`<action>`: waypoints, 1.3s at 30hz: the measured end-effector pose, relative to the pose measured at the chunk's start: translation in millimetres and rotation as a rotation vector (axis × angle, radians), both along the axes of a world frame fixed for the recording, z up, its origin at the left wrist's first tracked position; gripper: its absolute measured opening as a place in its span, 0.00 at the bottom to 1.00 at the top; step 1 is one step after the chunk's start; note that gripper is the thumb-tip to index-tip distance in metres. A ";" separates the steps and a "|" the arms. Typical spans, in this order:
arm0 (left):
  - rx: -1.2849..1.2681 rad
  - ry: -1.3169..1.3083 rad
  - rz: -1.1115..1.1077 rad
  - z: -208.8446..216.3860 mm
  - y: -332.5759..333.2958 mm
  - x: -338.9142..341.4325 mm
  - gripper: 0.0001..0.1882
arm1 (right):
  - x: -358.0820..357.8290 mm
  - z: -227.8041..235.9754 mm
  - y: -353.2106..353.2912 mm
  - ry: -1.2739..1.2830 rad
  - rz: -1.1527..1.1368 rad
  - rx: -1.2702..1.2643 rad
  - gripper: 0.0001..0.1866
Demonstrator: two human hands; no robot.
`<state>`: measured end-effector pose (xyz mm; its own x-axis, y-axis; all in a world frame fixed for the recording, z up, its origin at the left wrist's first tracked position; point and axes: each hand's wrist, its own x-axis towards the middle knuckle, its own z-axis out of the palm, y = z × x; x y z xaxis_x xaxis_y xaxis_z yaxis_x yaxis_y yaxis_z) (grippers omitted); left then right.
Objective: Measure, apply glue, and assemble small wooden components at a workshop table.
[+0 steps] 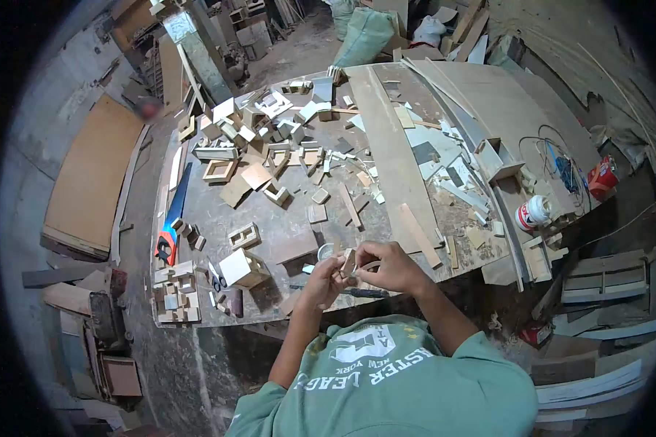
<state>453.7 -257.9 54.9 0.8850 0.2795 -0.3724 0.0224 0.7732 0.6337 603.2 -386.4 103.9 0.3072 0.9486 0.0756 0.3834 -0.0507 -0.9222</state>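
Close to the table's near edge, my left hand (323, 282) is closed on a small wooden piece (348, 261), held up in front of my chest. My right hand (386, 266) meets it from the right, thumb and fingertips pinched at the piece; whatever else they grip is too small to make out. Just beyond my left hand stands a small white round tub (326, 251). A dark long-handled tool (364, 293) lies at the table edge beneath my hands. Left of them sits a pale wooden box (243, 269), with dark-handled scissors (217, 280) beside it.
A heap of small wooden boxes and offcuts (277, 138) covers the table's far left. A handsaw (175, 218) lies along the left edge. Long boards (386, 138) cross the right half. At right stand a white glue tub (533, 212) and a red can (602, 178).
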 end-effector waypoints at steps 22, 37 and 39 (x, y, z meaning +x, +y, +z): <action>0.075 -0.048 -0.038 -1.5 0.7 0.3 0.19 | 9.9 -3.0 -0.4 -0.055 -0.109 0.006 0.10; 0.018 -0.053 -0.005 -8.5 1.4 1.0 0.17 | 4.4 -4.3 -2.3 -0.190 -0.173 0.157 0.09; 0.033 -0.042 -0.014 -11.3 1.3 0.0 0.17 | 8.7 -0.9 -3.3 -0.216 -0.237 0.124 0.09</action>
